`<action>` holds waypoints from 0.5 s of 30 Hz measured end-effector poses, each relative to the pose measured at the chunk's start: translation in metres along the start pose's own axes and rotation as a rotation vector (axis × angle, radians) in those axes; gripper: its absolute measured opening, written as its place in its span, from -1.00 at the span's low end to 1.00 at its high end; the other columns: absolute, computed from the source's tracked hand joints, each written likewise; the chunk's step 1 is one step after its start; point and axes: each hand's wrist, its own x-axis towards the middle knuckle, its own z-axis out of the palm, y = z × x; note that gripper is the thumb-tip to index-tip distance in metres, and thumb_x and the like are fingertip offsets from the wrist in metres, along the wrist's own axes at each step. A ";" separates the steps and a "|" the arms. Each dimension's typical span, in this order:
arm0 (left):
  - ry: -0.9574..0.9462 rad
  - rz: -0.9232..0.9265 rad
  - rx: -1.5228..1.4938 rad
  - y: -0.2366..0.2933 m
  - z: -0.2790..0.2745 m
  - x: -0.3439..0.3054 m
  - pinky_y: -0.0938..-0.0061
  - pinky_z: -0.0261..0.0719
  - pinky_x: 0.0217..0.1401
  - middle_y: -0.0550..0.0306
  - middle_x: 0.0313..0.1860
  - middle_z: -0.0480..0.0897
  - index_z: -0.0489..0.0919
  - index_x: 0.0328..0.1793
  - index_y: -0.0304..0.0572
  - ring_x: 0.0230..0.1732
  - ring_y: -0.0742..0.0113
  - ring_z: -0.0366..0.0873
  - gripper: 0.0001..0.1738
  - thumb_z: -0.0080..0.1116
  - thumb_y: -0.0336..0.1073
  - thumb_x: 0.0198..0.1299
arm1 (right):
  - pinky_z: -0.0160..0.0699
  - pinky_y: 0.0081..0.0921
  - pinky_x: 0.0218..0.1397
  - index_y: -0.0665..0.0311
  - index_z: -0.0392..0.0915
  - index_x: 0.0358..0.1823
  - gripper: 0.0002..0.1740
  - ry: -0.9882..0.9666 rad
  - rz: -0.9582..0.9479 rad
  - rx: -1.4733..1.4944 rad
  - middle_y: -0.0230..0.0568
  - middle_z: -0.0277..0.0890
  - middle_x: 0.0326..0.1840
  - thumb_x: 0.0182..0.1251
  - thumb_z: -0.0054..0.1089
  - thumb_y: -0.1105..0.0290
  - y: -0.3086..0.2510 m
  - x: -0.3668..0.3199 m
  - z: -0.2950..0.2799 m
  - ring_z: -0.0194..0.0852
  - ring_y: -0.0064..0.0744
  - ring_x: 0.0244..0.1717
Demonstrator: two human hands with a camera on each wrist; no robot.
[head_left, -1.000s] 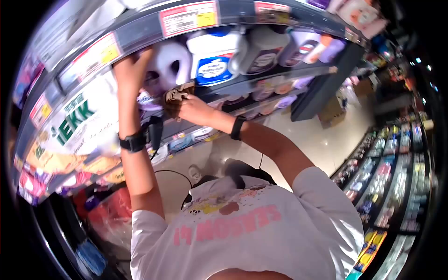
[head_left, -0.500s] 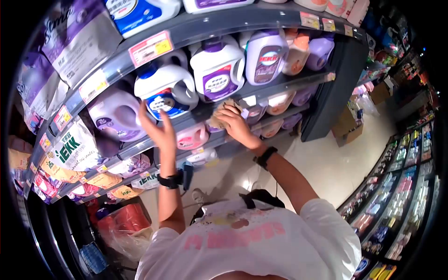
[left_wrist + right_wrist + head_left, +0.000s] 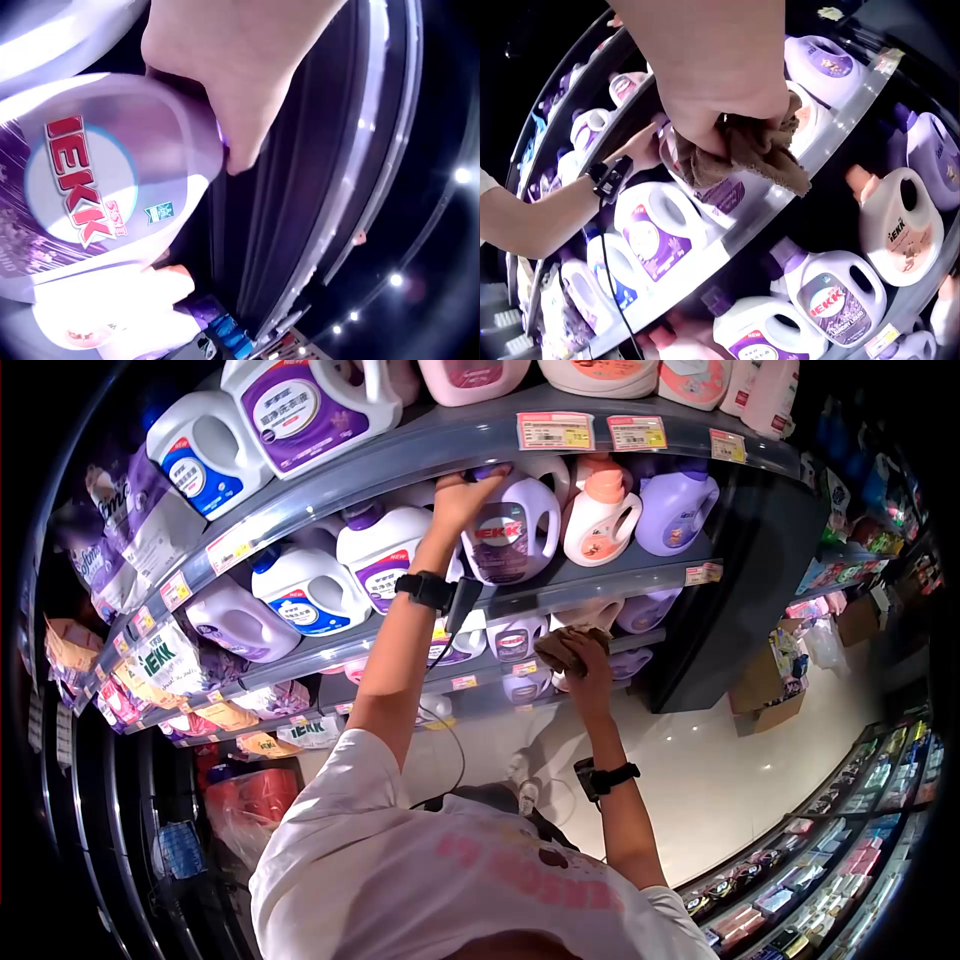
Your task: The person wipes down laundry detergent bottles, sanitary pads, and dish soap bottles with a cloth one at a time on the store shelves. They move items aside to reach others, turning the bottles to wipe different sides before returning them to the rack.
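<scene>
The head view puts our left hand (image 3: pixel 458 510) at the top of an IEKK bottle (image 3: pixel 505 548), which stands on a shelf (image 3: pixel 650 565) beside a peach-capped bottle (image 3: pixel 598 525). In the left wrist view its thumb lies against the bottle's shoulder, but the other fingers are hidden, so we cannot tell how firmly they hold. Our right hand (image 3: pixel 592 675) has its fingers curled round a bunched brown cloth (image 3: pixel 563 648), lower down and to the right; we cannot tell whether the cloth touches the bottles behind it.

To work well here, we would steady the bottle by its shoulder, keep it upright, and flatten the cloth into a pad so no loose corner snags a cap. Light pressure should do.

The bottles are opaque, so we see no fill level. A lower IEKK bottle (image 3: pixel 834 307) reads "laundry liquid"; we judge its neighbours hold much the same, hence heavy if full. On the floor, an open carton (image 3: pixel 768 702) holds packs too small to make out.
</scene>
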 end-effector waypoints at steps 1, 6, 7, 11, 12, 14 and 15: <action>-0.033 -0.043 0.090 -0.004 0.006 0.009 0.59 0.40 0.01 0.01 -0.04 0.59 0.63 -0.14 -0.29 -0.09 0.50 0.48 -0.58 0.37 -0.13 -0.05 | 0.35 -0.32 0.17 0.29 0.56 -0.15 -0.61 0.022 0.034 0.025 -0.19 0.52 -0.03 -0.10 0.07 0.69 0.002 0.003 -0.006 0.41 -0.13 0.09; 0.193 0.126 -0.045 -0.015 0.026 0.000 0.54 0.52 -0.15 0.10 -0.26 0.68 0.61 -0.21 -0.34 -0.29 0.42 0.61 -0.67 0.36 -0.29 -0.08 | 0.32 -0.32 0.21 0.30 0.55 -0.09 -0.58 -0.004 0.026 0.024 -0.15 0.50 0.01 -0.09 0.10 0.66 0.006 0.023 -0.041 0.41 -0.13 0.10; 0.199 0.117 -0.062 0.000 0.027 -0.013 0.54 0.52 -0.15 0.10 -0.26 0.68 0.61 -0.21 -0.34 -0.29 0.42 0.61 -0.67 0.36 -0.29 -0.08 | 0.30 -0.32 0.22 0.30 0.54 -0.06 -0.56 -0.026 0.033 0.021 -0.15 0.50 0.03 -0.09 0.11 0.65 0.009 0.032 -0.046 0.41 -0.14 0.10; 0.267 0.262 0.212 0.023 0.034 -0.059 0.43 0.51 -0.14 -0.02 -0.28 0.62 0.47 -0.10 -0.29 -0.25 0.23 0.60 -0.41 0.47 -0.17 -0.25 | 0.27 -0.37 0.23 0.43 0.49 -0.03 -0.58 0.037 -0.147 0.090 -0.02 0.47 0.05 -0.04 0.12 0.63 -0.016 0.094 -0.050 0.42 -0.12 0.11; 0.308 0.335 0.261 0.029 0.036 -0.072 0.40 0.50 -0.13 -0.03 -0.27 0.61 0.47 -0.10 -0.29 -0.24 0.17 0.58 -0.41 0.47 -0.17 -0.26 | 0.29 -0.36 0.22 0.43 0.48 -0.03 -0.58 0.072 -0.108 0.211 -0.03 0.47 0.06 -0.02 0.14 0.64 -0.028 0.106 -0.044 0.42 -0.14 0.11; 0.368 0.382 0.222 0.033 0.044 -0.089 0.24 0.40 -0.06 -0.04 -0.27 0.56 0.50 -0.17 -0.21 -0.19 -0.03 0.49 -0.41 0.45 -0.14 -0.39 | 0.31 -0.32 0.19 0.40 0.50 -0.04 -0.61 0.097 -0.373 0.252 -0.04 0.47 0.08 0.02 0.16 0.64 -0.067 0.133 -0.037 0.43 -0.11 0.10; 0.355 0.391 0.236 0.033 0.044 -0.095 0.21 0.37 -0.04 -0.04 -0.27 0.55 0.51 -0.16 -0.19 -0.17 -0.03 0.47 -0.45 0.40 -0.10 -0.31 | 0.26 -0.27 0.23 0.37 0.51 -0.03 -0.58 0.023 -0.513 0.225 -0.05 0.46 0.10 -0.03 0.23 0.59 -0.079 0.143 -0.035 0.40 -0.07 0.11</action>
